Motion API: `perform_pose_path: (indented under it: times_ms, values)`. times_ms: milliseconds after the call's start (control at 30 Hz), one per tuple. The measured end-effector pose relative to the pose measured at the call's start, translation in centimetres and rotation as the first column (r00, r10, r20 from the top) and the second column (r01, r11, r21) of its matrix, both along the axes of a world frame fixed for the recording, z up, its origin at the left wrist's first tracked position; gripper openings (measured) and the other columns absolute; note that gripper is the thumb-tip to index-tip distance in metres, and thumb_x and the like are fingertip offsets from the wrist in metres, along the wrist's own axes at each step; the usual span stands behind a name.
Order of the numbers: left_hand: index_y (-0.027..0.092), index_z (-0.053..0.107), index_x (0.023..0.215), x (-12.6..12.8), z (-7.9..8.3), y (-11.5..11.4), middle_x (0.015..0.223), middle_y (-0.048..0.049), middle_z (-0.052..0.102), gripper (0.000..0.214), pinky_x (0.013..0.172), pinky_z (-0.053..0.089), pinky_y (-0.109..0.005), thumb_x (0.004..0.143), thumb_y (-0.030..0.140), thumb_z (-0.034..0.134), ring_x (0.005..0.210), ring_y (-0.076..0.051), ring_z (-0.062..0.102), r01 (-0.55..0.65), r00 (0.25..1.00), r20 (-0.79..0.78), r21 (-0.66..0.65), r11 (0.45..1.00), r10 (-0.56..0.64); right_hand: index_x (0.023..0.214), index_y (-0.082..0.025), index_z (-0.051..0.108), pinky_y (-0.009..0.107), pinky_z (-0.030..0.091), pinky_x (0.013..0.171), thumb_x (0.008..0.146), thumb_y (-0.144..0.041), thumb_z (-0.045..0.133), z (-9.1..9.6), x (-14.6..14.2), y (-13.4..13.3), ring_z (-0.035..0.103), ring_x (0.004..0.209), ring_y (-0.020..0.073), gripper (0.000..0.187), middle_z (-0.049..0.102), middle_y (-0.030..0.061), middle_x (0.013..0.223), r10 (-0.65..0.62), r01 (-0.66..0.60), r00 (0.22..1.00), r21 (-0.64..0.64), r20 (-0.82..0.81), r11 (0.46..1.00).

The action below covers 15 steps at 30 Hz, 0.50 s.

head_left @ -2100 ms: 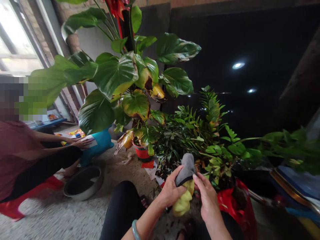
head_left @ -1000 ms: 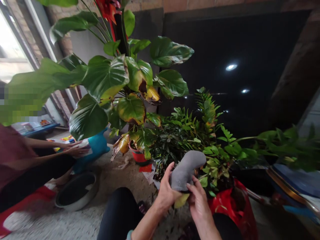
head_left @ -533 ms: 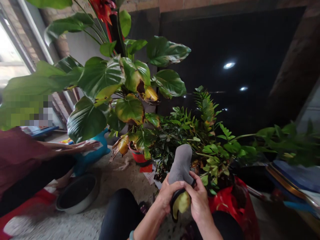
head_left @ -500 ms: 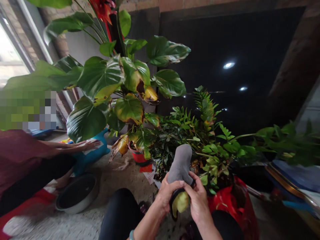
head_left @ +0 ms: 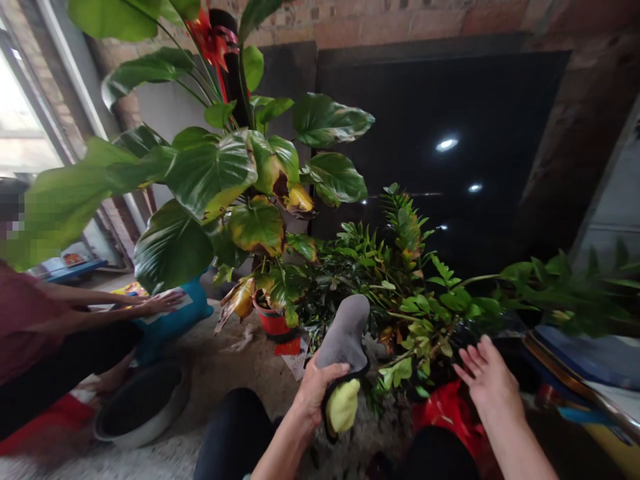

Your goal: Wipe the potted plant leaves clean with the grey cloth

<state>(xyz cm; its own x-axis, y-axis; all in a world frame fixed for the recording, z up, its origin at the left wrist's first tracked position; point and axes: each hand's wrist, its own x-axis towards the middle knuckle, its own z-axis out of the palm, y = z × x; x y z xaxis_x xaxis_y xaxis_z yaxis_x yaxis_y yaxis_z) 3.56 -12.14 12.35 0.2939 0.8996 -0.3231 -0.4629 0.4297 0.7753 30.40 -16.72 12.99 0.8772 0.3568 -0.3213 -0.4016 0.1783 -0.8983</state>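
My left hand point(head_left: 311, 395) grips a grey cloth slipper point(head_left: 345, 330) by its lower end, thumb across the grey side. The slipper is tilted up, its long rounded end pointing away from me. It has a black edge, and a yellow lump point(head_left: 343, 405) shows at the lower end; I cannot make out what the lump is. To the right, my right hand point(head_left: 493, 383) is apart from the slipper, palm up with fingers spread, holding nothing. It is above and beside a red plastic bag point(head_left: 453, 413).
A large-leaved plant point(head_left: 210, 167) in a red pot point(head_left: 274, 320) and low leafy plants point(head_left: 415, 293) stand ahead. At left a person point(head_left: 30, 327) sits beside a blue seat point(head_left: 175, 320), near a grey basin point(head_left: 140, 403). Stacked flat items point(head_left: 580, 360) lie at right.
My right hand has let go of the slipper and moved away to the right, opening out. The slipper, now in my left hand alone, has shifted slightly left.
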Motion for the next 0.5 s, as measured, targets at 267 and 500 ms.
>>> perform_pose_path:
  times_ms: [267,500]
  values:
    - [0.015,0.066,0.09,-0.6,0.4,-0.5,0.07,-0.0034,0.071,0.057,0.063,0.048,-0.03,0.036,0.025,0.084,0.063,-0.019,0.062,0.057,0.998,0.007,0.042,0.997,-0.058,0.072,-0.024,0.055,0.045,0.043,0.07,0.041,-0.044,0.082,-1.7,-0.7,4.3,0.06,0.081,0.0297,0.046,0.06,0.0009,0.067,0.154,-0.159,0.987,-0.186,-0.041,0.97]
    - [0.015,0.065,0.086,-0.7,0.4,-0.1,0.064,-0.0022,0.068,0.055,0.059,0.047,-0.028,0.035,0.027,0.083,0.059,-0.018,0.059,0.076,0.997,-0.008,0.039,0.996,-0.076,0.071,-0.021,0.054,0.044,0.048,0.058,0.032,-0.049,0.085,-5.8,-2.3,3.2,0.063,0.071,0.0316,0.057,0.06,0.0088,0.065,0.409,-0.433,0.893,-0.112,-0.187,0.894]
